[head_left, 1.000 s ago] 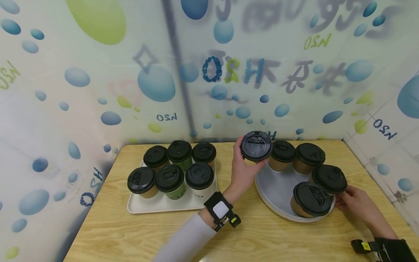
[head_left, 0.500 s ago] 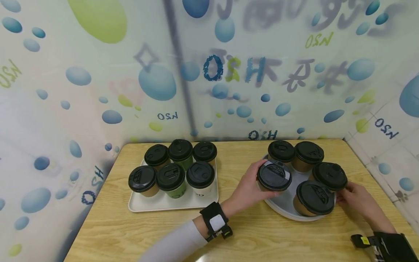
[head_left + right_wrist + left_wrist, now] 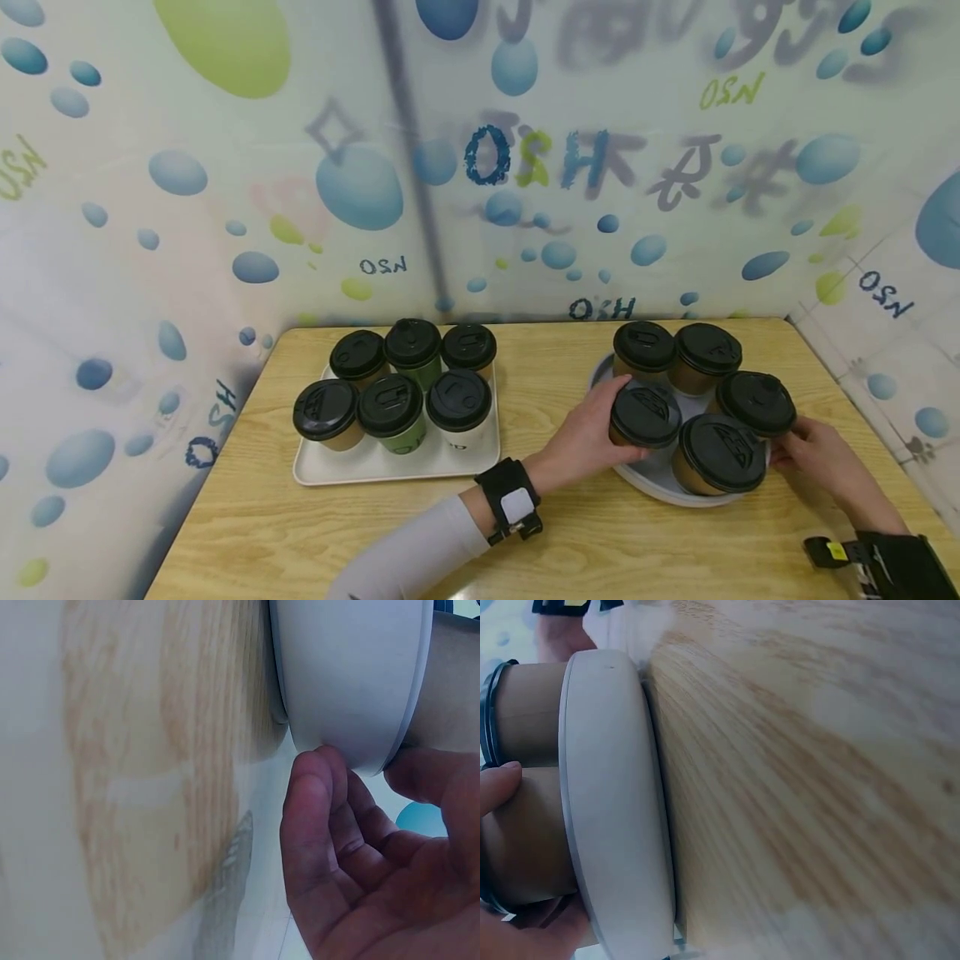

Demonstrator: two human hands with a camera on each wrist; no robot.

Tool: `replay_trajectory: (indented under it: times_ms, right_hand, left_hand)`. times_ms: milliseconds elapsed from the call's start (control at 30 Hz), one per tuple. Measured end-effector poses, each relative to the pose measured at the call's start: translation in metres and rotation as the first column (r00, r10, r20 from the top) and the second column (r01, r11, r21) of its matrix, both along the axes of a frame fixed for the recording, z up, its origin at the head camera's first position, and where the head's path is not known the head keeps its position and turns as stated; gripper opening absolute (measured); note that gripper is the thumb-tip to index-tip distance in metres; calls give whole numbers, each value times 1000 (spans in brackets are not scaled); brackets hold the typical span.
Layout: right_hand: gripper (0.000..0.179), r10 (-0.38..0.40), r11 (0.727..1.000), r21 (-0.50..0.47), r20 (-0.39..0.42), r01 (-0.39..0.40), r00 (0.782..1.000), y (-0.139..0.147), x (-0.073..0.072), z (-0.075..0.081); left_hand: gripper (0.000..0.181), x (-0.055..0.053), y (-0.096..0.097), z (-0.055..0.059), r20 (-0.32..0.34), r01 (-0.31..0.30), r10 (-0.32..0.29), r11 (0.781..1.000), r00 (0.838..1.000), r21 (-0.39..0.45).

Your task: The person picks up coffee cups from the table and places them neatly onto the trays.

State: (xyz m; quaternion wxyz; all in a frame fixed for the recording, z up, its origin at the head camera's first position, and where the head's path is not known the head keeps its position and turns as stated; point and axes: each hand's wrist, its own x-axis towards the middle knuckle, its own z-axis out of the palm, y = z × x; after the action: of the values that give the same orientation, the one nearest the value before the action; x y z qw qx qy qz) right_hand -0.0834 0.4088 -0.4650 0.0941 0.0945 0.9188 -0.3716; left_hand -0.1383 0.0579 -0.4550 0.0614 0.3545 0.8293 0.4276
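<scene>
My left hand [image 3: 587,442] grips a brown paper coffee cup with a black lid [image 3: 647,414] at the left side of the round grey tray [image 3: 637,477]. In the left wrist view, finger and thumb lie around the brown cup [image 3: 526,832], whose base reaches down behind the tray's wall [image 3: 615,802]. Several other lidded cups stand in this tray, among them a brown one [image 3: 722,454] just right of the held cup. My right hand [image 3: 821,462] pinches the tray's right edge, with thumb at the rim and fingers against the outer wall [image 3: 352,682].
On the left of the wooden table [image 3: 555,550] sits a white rectangular tray [image 3: 360,473] holding several black-lidded cups, including a green one [image 3: 392,414] and a white one [image 3: 459,408]. A patterned wall [image 3: 480,225] closes off the back.
My left hand has carried the cup right and down from above the round tray's left edge into the tray, beside the others. The right hand stays at the tray's edge.
</scene>
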Motion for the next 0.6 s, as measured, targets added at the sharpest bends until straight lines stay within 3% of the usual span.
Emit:
replay_trajectory:
  times_ms: [167, 300, 467, 600]
  right_hand:
    - [43, 8, 1000, -4, -12, -8, 1000, -1, -4, 0]
    - [46, 19, 1000, -8, -10, -19, 1000, 0, -6, -1]
    - [55, -5, 1000, 1, -17, 5, 1000, 10, 1, 2]
    - [57, -67, 995, 60, -101, 74, 993, 18, 11, 8]
  left_hand:
    - [104, 2, -5, -3, 10, -32, 32, 999, 999, -28]
    - [106, 9, -19, 0, 36, -65, 66, 997, 997, -41]
    - [92, 27, -52, 15, 57, -113, 113, 994, 992, 8]
    - [76, 43, -90, 31, -8, -151, 153, 984, 988, 99]
